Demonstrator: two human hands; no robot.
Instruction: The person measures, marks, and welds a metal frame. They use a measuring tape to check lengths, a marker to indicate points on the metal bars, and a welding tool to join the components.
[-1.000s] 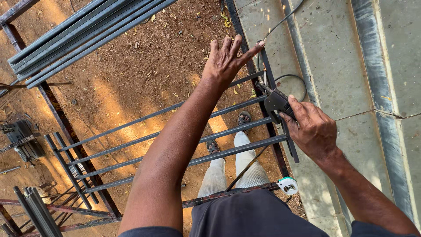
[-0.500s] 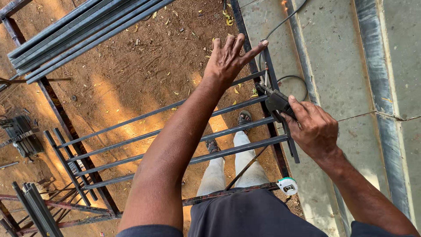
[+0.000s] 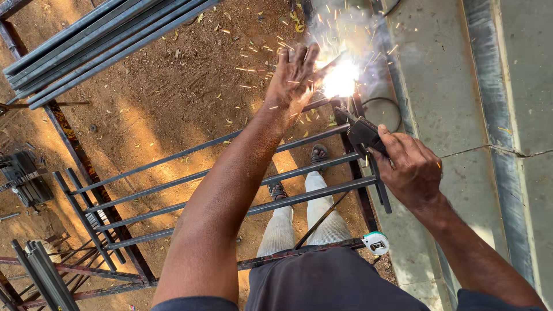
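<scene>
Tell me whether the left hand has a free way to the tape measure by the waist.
Probably yes: the left hand is raised and holds nothing, and the tape measure lies uncovered on a bar.

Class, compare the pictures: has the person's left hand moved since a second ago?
No, hardly: the left hand is raised, fingers spread, above the frame's top bar as before. New is the bright arc beside it, with sparks.

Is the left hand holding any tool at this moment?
No, the left hand is open and empty, raised beside the bright arc, while the right hand grips the electrode holder.
</scene>
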